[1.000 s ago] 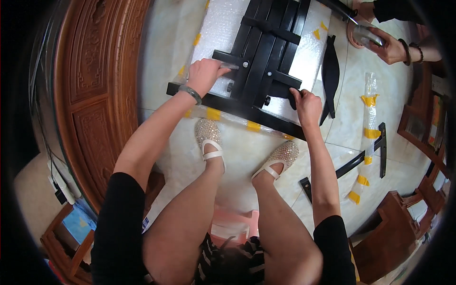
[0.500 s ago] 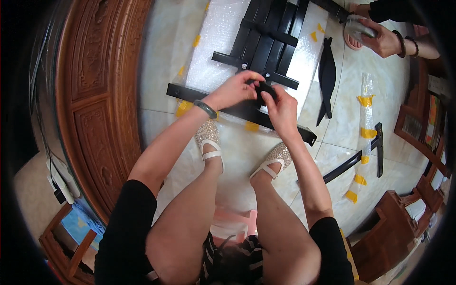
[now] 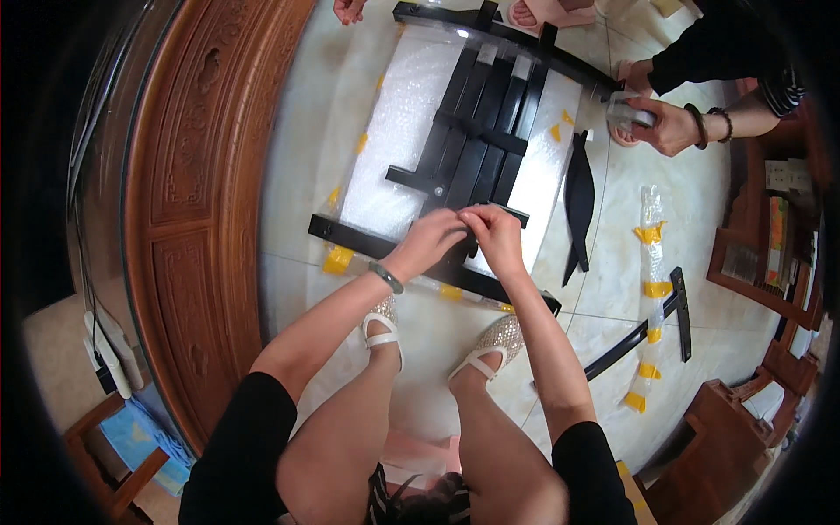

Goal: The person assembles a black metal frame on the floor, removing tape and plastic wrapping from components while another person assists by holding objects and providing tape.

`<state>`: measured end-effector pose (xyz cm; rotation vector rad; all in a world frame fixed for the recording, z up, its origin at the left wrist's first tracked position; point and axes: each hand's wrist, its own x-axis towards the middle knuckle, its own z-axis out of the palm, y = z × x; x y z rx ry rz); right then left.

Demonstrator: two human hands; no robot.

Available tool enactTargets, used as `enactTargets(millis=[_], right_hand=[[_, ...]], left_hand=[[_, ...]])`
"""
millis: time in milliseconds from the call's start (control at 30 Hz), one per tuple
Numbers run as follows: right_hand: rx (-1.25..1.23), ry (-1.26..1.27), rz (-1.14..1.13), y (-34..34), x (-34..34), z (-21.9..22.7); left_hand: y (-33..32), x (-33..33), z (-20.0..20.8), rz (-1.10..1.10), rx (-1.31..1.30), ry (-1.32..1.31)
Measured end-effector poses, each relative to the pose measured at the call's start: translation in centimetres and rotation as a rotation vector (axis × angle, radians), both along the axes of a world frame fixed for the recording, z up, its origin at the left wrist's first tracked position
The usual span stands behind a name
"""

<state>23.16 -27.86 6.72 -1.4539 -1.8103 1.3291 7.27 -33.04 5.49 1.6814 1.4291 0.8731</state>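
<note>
Closely together, left hand [image 3: 429, 241] and right hand [image 3: 495, 236], grips unclear, glossy black bars [image 3: 479, 131], dimpled bubble wrap [image 3: 407, 114]

Glossy metal frame [image 3: 469, 166], carved wood cabinet [image 3: 188, 262]

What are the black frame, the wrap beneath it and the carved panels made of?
Black frame: probably painted metal, with smooth, glossy highlights. Wrap: clear, shiny plastic, visibly bubbled. Carved panels: likely varnished wood, reddish-brown with soft sheen.
</note>
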Motion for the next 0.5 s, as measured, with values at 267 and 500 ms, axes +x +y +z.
enactTargets(millis=[267,500], right_hand=[[0.151,-0.022,-0.210,-0.8,1.9,-1.6],[0.177,-0.105,-0.289,-2.9,2.1,-4.4]], left_hand=[[0.1,-1.8,-1.2,0.394,-0.013,0.171],[-0.6,-2.0,-3.8,0.635,-0.117,0.184]])
